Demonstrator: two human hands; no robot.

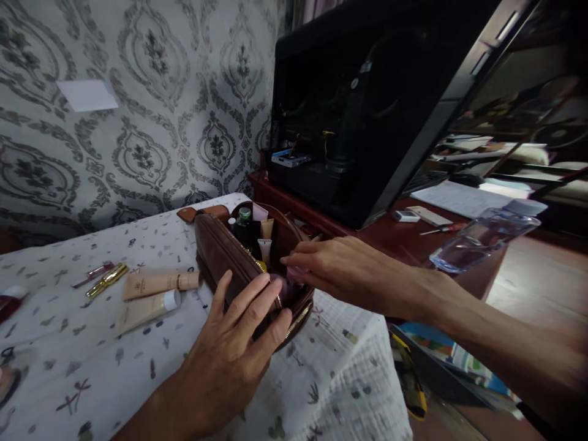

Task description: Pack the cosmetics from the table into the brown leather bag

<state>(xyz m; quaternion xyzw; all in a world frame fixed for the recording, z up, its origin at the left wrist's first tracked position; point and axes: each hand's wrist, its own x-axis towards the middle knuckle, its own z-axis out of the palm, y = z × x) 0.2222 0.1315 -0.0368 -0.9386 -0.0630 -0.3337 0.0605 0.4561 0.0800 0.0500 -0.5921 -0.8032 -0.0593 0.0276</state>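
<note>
Left hand [232,343] spread against brown bag [220,245] on patterned cloth [92,367], seemingly steadying it; right hand [328,260] inside open top, apparently pinching pink item [298,275]. Bottle [245,230] stands upright inside, likely propped by neighbouring tubes [265,248].

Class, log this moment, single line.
left hand: on brown bag | right hand: touching pink item at bag opening | beige tubes: on cloth

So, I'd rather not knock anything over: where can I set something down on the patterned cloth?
The cloth is bare between the cream tube and the left hand, and behind the tan tube toward the wall. Crowded: the brown bag, where a bottle and small tubes stand near the right hand.
</note>
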